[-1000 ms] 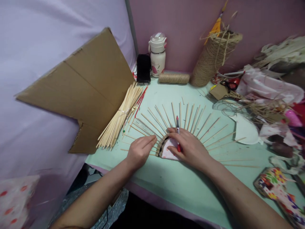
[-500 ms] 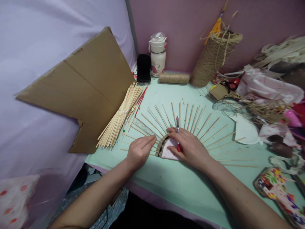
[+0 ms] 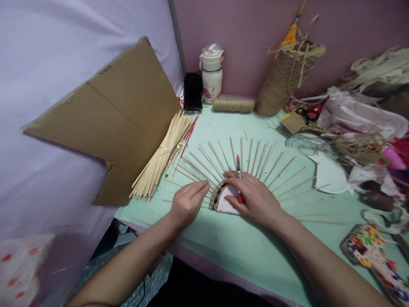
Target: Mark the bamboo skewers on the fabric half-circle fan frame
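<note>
A half-round piece (image 3: pixel 227 200) with a pale spotted middle and a twine-coloured rim lies on the green table, with thin sticks (image 3: pixel 254 156) fanning out from it. My left hand (image 3: pixel 191 201) is at its left edge over the lower left sticks, fingers pressed together; what they pinch is too small to make out. Across the piece rests my right hand (image 3: pixel 254 197), with a red and black pen (image 3: pixel 238 167) held upright between its fingers. A clear ruler (image 3: pixel 194 169) lies among the sticks just above my left hand.
A bundle of sticks (image 3: pixel 161 155) leans by a cardboard sheet (image 3: pixel 118 106) at the left. Behind stand a bottle (image 3: pixel 212 79), a black phone-like object (image 3: pixel 193 91), a twine roll (image 3: pixel 233 105) and a large twine cone (image 3: pixel 281 81). Cloth scraps (image 3: pixel 361 113) crowd the right.
The clear ruler has shifted slightly. Both hands stay in nearly the same place.
</note>
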`<state>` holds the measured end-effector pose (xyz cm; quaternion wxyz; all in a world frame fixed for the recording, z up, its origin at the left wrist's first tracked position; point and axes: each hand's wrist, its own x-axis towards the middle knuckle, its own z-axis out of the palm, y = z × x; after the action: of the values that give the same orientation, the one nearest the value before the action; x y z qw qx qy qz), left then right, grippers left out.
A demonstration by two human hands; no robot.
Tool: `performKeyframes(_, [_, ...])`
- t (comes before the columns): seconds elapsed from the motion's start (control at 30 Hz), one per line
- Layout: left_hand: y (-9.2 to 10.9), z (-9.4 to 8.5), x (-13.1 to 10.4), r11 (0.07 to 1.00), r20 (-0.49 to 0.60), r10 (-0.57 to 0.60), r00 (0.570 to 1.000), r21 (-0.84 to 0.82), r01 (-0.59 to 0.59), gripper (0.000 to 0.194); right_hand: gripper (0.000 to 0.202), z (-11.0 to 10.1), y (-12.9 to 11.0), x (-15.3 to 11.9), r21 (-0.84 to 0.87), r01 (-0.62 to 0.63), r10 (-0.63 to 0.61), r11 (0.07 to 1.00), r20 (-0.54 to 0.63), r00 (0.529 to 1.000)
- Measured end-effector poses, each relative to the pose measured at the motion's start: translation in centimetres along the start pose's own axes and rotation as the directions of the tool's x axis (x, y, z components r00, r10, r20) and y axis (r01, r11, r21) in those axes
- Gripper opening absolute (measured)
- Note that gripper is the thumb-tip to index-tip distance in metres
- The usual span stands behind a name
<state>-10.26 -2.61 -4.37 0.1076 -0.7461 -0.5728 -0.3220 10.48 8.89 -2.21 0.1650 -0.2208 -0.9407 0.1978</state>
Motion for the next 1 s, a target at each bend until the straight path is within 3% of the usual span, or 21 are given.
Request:
performKeyframes(0.8, [0.5,-0.3,0.7,0.999,-0.006,0.035,0.999,0.031,-0.035,0.018,0.036,-0.1,-0.1,0.0,-0.018,-0.007,0.007,1.000,0.021,1.000])
performKeyframes(1.0, [0.6,-0.4,0.8,0.998,-0.024,0.052,0.998,0.041,-0.051,0.019,0.044,-1.8,-0.5,0.6,0.001,0.057,-0.056,0.998,-0.085,0.995])
